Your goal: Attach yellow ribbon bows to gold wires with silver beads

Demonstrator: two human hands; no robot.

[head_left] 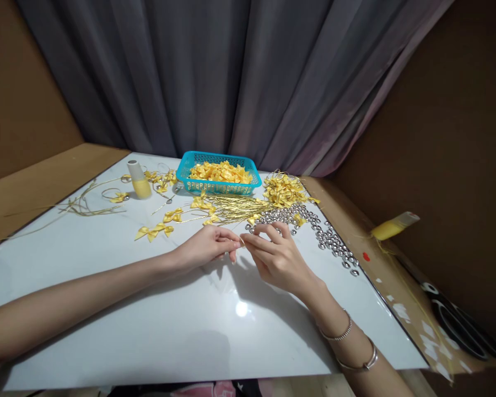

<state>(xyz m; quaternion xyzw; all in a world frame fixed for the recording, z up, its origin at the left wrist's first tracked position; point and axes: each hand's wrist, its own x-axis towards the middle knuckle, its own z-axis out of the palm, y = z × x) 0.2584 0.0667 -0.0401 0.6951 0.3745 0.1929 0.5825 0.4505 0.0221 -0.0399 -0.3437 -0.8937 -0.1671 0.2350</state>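
Left hand: the left hand (217, 245) is nearly closed, thumb and fingertips pinched on a thin yellow cord (242, 241).
Right hand: the right hand (276, 256) pinches the same small piece between its fingertips, other fingers loosely bent.
Cord: between the two sets of fingertips, above the white tabletop (149, 331); mostly hidden, so its finer shape cannot be told.
Slip risk: so thin a piece could slide from the pinch if either hand loosens or pulls unevenly.
Bead risk: the silver beads (337, 242) lie loose just beyond the right hand; a brush of the knuckles could scatter them over the tabletop's edge.
Tangle risk: the bundle of strands (240, 207) lies close ahead and could snag on a finger or bracelet (341, 331).
Far side: a blue basket (219, 156) of yellow bows (221, 172), with a bow pile (285, 189) to its right.
Left side: an upright spool (141, 187) among loose strands.
Right side: a tilted spool (391, 227) and scissors (458, 325), clear of the hands.
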